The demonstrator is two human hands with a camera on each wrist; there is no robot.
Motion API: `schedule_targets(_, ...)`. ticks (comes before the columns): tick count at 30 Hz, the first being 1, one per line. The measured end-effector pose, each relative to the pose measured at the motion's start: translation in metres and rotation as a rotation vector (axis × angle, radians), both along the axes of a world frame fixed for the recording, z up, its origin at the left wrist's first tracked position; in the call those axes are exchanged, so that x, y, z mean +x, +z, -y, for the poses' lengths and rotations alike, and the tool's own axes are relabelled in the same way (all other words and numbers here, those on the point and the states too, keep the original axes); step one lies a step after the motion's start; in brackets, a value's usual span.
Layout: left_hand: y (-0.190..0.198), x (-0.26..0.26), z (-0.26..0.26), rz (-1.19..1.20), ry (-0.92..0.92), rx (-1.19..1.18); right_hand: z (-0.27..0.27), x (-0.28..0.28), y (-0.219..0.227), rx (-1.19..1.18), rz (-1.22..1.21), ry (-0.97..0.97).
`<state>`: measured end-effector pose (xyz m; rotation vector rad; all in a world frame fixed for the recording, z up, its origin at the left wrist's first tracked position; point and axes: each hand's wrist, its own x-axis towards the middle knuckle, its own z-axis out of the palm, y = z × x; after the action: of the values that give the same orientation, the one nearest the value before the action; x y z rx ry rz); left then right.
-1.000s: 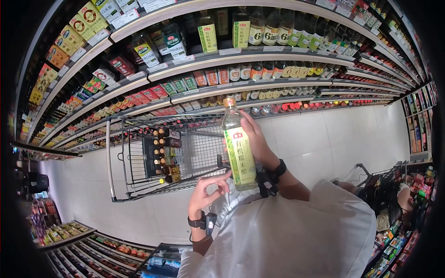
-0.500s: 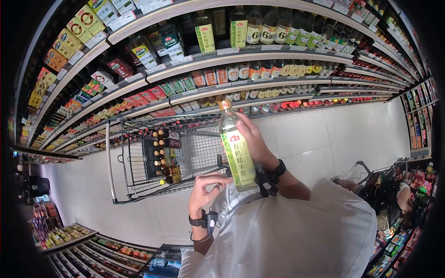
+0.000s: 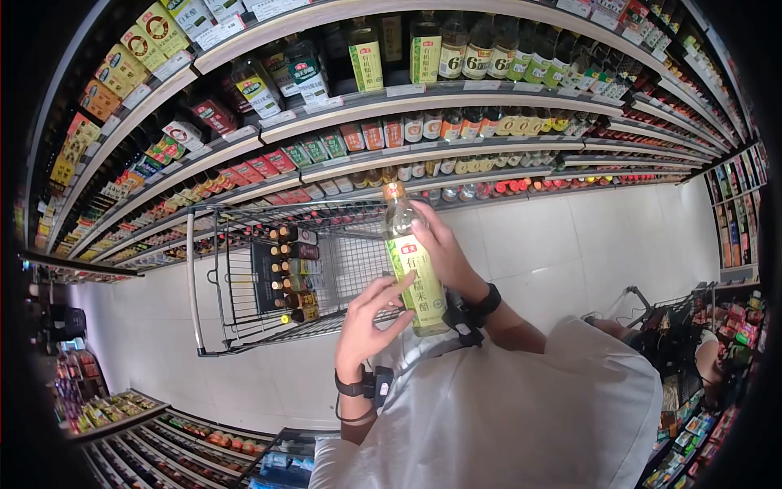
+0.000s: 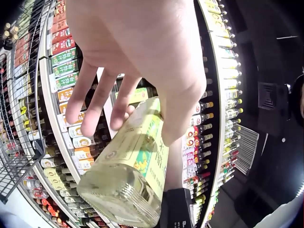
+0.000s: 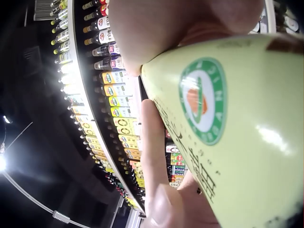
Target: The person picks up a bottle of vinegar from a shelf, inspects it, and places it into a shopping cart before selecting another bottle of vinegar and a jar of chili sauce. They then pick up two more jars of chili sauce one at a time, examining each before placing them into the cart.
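Observation:
A tall clear vinegar bottle [image 3: 425,306] with an orange cap and a yellow-green label is tilted in front of the white shirt. My right hand [image 3: 444,254] grips it round the upper body, its thumb lying across the glass near the shoulder. On the label's left side, my left hand [image 3: 364,320] has an extended index finger at the printed characters. The left wrist view shows that hand's other fingers [image 4: 99,104] loosely straight beside the bottle, whose ribbed base faces the camera. A round green organic logo [image 5: 204,102] fills much of the right wrist view.
A wire shopping cart [image 3: 244,334] stands ahead to the left, with several dark-capped bottles [image 3: 295,267] lying in a row inside. Behind it, long shelves [image 3: 456,96] hold rows of bottles, including matching vinegar bottles [image 3: 366,65]. Another person with a cart [image 3: 684,326] is at the right.
My left hand has moved up and right, its index finger going from beside the bottle onto the label. The bottle has shifted slightly left and down in the right hand.

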<state>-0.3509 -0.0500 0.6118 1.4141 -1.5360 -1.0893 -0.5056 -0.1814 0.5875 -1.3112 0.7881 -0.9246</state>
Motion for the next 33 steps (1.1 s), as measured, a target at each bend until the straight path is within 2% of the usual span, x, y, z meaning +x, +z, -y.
schedule_targets(3,-0.006,0.006,-0.010,0.058,-0.054,-0.048,0.002,-0.002,-0.001,0.015,0.001,-0.011)
schedule_targets(6,-0.019,0.009,-0.015,-0.011,-0.152,-0.059,0.003,-0.004,-0.004,0.023,-0.023,-0.034)
schedule_targets(9,-0.028,0.003,-0.016,0.019,-0.131,-0.202,0.004,-0.004,-0.010,-0.013,-0.050,-0.061)
schedule_targets(12,-0.044,-0.007,-0.021,-0.255,0.011,0.020,0.004,-0.005,-0.008,0.021,-0.069,-0.045)
schedule_targets(15,-0.044,-0.033,-0.014,-0.279,0.287,0.018,0.001,-0.006,-0.006,0.028,-0.158,-0.019)
schedule_targets(18,-0.035,-0.046,-0.004,-0.026,0.362,-0.023,-0.004,-0.005,0.003,0.013,-0.251,0.041)
schedule_targets(19,-0.031,-0.049,-0.002,-0.107,0.381,0.015,-0.005,-0.006,0.006,0.010,-0.277,0.066)
schedule_targets(23,-0.039,-0.041,-0.006,-0.340,0.304,0.058,-0.003,-0.007,-0.006,-0.059,-0.378,0.061)
schedule_targets(25,-0.050,-0.034,-0.011,-0.530,0.228,0.001,0.002,-0.006,-0.026,-0.004,-0.247,0.101)
schedule_targets(29,-0.044,-0.029,-0.018,-0.538,0.165,0.078,-0.001,-0.005,-0.016,0.069,-0.116,0.191)
schedule_targets(33,-0.047,-0.026,-0.021,-0.541,0.132,0.124,-0.001,-0.005,-0.020,0.053,-0.161,0.196)
